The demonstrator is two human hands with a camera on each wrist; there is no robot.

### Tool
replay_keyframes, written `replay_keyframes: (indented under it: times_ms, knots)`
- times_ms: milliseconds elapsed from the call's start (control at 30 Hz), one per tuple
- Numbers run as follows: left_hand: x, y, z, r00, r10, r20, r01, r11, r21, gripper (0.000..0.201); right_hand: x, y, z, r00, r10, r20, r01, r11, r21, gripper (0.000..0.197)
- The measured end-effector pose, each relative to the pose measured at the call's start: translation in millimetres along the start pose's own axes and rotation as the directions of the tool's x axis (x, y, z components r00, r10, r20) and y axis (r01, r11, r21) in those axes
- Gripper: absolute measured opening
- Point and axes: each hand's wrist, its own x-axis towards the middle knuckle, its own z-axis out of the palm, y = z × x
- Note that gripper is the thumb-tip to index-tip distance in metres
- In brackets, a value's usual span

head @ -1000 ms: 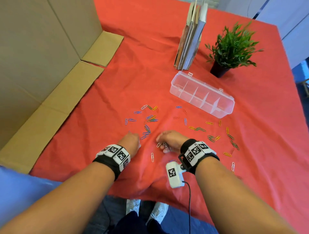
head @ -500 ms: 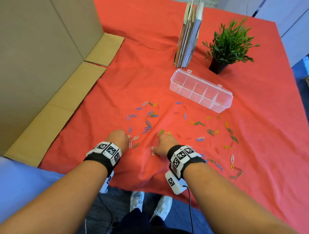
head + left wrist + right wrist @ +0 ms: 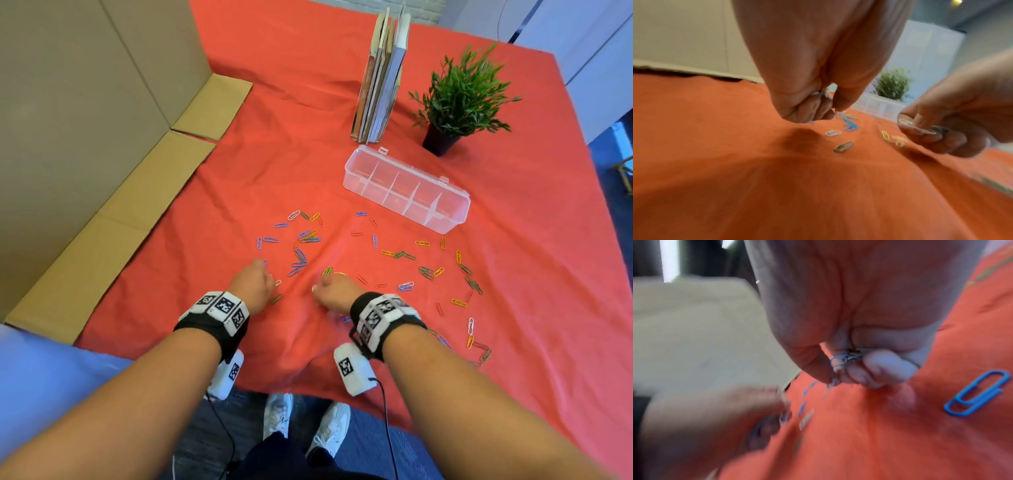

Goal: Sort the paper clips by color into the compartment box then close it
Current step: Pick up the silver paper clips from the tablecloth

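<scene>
Coloured paper clips [image 3: 301,255] lie scattered over the red cloth [image 3: 291,154]. The clear compartment box [image 3: 407,192] sits beyond them to the right. My left hand [image 3: 262,275] hovers low over the left part of the scatter, fingers curled around white clips [image 3: 824,95]. A white clip [image 3: 832,133] and a green clip [image 3: 843,146] lie just ahead of my left hand [image 3: 826,112]. My right hand [image 3: 318,288] is close beside it. In the right wrist view, my right hand [image 3: 838,378] pinches a small bunch of pale clips [image 3: 846,358].
Upright books [image 3: 380,75] and a potted plant [image 3: 459,99] stand behind the box. A large cardboard panel [image 3: 85,120] walls the left side. The table's near edge is just below my wrists. A blue clip [image 3: 978,392] lies right of my right hand.
The white clip that lay on the cloth near my right hand is gone, and that hand has shifted slightly. The left hand has edged forward. The head view has tilted.
</scene>
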Motion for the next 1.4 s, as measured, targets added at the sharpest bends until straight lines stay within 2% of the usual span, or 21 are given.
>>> replay_keyframes:
  times_ms: [33, 67, 133, 200, 300, 400, 467, 567, 633, 733, 800, 833, 867, 933, 1033, 1067, 1133, 1167, 1233, 1333, 1400]
  knots:
    - [2, 1, -3, 1.0, 0.007, -0.009, -0.008, 0.999, -0.05, 0.011, 0, 2, -6, 0.999, 0.015, 0.032, -0.023, 0.965, 0.262, 0.016]
    - [3, 3, -6, 1.0, 0.008, -0.004, -0.009, 0.996, -0.086, 0.011, 0, 7, -12, 0.998, 0.027, 0.055, -0.051, 0.861, 0.506, 0.013]
    - [8, 5, -9, 0.999, 0.018, 0.045, -0.013, 0.993, -0.119, 0.023, -1, 15, -21, 0.997, -0.004, 0.073, -0.059, 0.554, 0.831, 0.01]
    - [12, 7, -9, 0.994, 0.027, 0.104, -0.012, 0.99, -0.142, 0.028, -5, 20, -30, 0.991, -0.103, 0.09, -0.055, 0.301, 0.952, 0.01]
    - [14, 15, -5, 0.99, 0.035, 0.14, -0.007, 0.981, -0.196, 0.025, -7, 25, -38, 0.975, -0.202, 0.097, -0.072, 0.128, 0.989, 0.015]
    - [19, 16, -1, 0.99, -0.002, 0.142, 0.035, 0.972, -0.232, 0.017, -4, 26, -38, 0.986, -0.122, 0.117, -0.102, 0.12, 0.987, 0.022]
    - [23, 13, 2, 0.989, -0.017, 0.149, 0.05, 0.974, -0.22, 0.024, -2, 28, -38, 0.993, -0.048, 0.112, -0.102, 0.188, 0.977, 0.027]
    - [26, 12, 4, 0.982, -0.026, 0.186, 0.107, 0.89, -0.443, 0.03, -1, 31, -36, 0.997, -0.017, 0.07, -0.061, 0.318, 0.946, 0.027]
    - [23, 17, 2, 0.978, -0.044, 0.203, 0.16, 0.78, -0.605, 0.031, -1, 34, -35, 0.998, -0.005, 0.07, -0.065, 0.328, 0.943, 0.026]
    - [19, 26, -5, 0.961, -0.017, 0.275, 0.243, 0.52, -0.819, 0.031, 0, 35, -36, 0.997, 0.018, 0.08, -0.081, 0.322, 0.943, 0.028]
    - [19, 27, -11, 0.937, 0.004, 0.348, 0.329, 0.32, -0.888, 0.031, 0, 34, -37, 0.997, 0.024, 0.079, -0.083, 0.322, 0.943, 0.028]
    - [19, 27, -14, 0.926, 0.004, 0.377, 0.365, 0.245, -0.898, 0.032, 0, 34, -38, 0.997, 0.026, 0.078, -0.082, 0.323, 0.943, 0.028]
    - [19, 28, -15, 0.922, 0.001, 0.388, 0.379, 0.215, -0.9, 0.035, 0, 34, -39, 0.997, 0.027, 0.076, -0.08, 0.327, 0.942, 0.028]
    - [19, 29, -15, 0.93, -0.024, 0.366, 0.357, 0.283, -0.89, 0.034, 0, 34, -40, 0.997, 0.029, 0.071, -0.076, 0.346, 0.935, 0.029]
    - [20, 23, -11, 0.939, -0.073, 0.335, 0.324, 0.507, -0.799, 0.028, 2, 34, -42, 0.997, 0.038, 0.064, -0.074, 0.383, 0.921, 0.029]
    - [22, 18, -9, 0.946, -0.101, 0.308, 0.302, 0.619, -0.725, 0.029, 3, 34, -42, 0.997, 0.047, 0.061, -0.075, 0.387, 0.919, 0.029]
    - [24, 10, -10, 0.97, -0.122, 0.211, 0.202, 0.886, -0.418, 0.028, 4, 34, -43, 0.996, 0.065, 0.056, -0.076, 0.357, 0.931, 0.029]
    - [23, 7, -11, 0.981, -0.106, 0.16, 0.139, 0.967, -0.212, 0.031, 4, 33, -44, 0.996, 0.07, 0.057, -0.077, 0.321, 0.944, 0.03]
    - [20, 5, -9, 0.995, -0.058, 0.084, 0.053, 0.997, 0.064, 0.031, 4, 33, -47, 0.995, 0.069, 0.076, -0.09, 0.231, 0.969, 0.032]
    - [19, 4, 1, 0.999, 0.023, 0.037, -0.029, 0.981, 0.192, 0.018, 4, 33, -51, 0.994, 0.057, 0.095, -0.1, 0.11, 0.989, 0.03]
    - [19, 6, 5, 0.997, 0.047, 0.067, -0.062, 0.967, 0.247, 0.014, 4, 33, -55, 0.995, 0.06, 0.085, -0.088, 0.04, 0.995, 0.025]
